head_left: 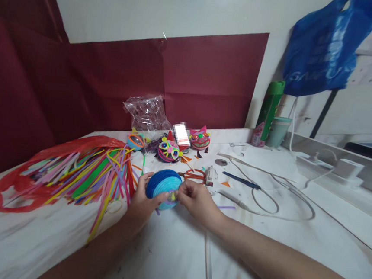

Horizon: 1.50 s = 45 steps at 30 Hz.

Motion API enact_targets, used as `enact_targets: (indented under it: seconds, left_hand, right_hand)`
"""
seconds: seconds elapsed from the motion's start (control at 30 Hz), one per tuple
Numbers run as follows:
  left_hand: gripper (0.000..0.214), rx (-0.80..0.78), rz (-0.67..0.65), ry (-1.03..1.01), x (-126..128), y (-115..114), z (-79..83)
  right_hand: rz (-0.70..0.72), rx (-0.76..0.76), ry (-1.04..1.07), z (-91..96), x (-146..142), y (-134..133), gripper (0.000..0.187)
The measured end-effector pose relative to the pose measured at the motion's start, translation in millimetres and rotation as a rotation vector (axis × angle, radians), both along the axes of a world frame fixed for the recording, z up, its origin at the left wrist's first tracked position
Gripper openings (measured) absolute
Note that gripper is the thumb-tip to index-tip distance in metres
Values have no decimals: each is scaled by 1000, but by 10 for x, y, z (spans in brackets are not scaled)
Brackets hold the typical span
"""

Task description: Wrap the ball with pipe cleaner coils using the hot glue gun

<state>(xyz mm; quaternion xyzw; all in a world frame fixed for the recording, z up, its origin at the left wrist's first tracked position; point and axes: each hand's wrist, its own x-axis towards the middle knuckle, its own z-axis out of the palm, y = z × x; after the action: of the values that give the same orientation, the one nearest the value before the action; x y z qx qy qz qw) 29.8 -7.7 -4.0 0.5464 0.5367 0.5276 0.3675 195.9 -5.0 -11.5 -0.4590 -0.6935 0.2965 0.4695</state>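
A ball (165, 182) wound in dark-blue and light-blue fuzzy strands, likely pipe cleaners, is gripped by my left hand (142, 201) from its left side. My left thumb presses the ball's front beside a small yellow and purple piece (172, 195). At the ball's right edge, my right hand (196, 200) has thumb and forefinger pinched together, close to that piece. What sits between those right fingertips is too small to make out. Just behind lie orange-handled scissors (196, 175) and a white glue gun (211, 175).
A red plastic bag (4, 202) of colourful pipe cleaners (88, 178) spreads at left. Decorated animal-faced balls (168, 150) stand at the back beside clear plastic wrapping (147, 112). Rightward are a blue-handled tool (241, 180), looping cables (277, 212), a power strip (320, 166) and a green can (268, 114).
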Motion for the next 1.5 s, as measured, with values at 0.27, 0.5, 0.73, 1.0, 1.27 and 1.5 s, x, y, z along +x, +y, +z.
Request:
enact_targets:
  seconds: [0.27, 0.5, 0.73, 1.0, 1.27, 1.5]
  left_hand:
    - [71, -82, -29, 25, -5, 7, 24]
    - [65, -60, -35, 32, 0, -6, 50]
    - [64, -131, -34, -162, -46, 80, -52]
    - [41, -97, 19, -530, -174, 200, 13]
    - [29, -64, 22, -563, -209, 206, 31]
    - [32, -70, -15, -477, -133, 181, 14]
  right_hand:
    - [-35, -17, -154, 19, -14, -59, 17]
    - [-2, 56, -245, 40, 5, -60, 15]
    - [-192, 809, -693, 138, 262, 107, 11]
    - [-409, 665, -643, 320, 532, 267, 21]
    - [-322, 55, -994, 419, 979, 352, 20]
    - [-237, -105, -1118, 160, 1180, 304, 22]
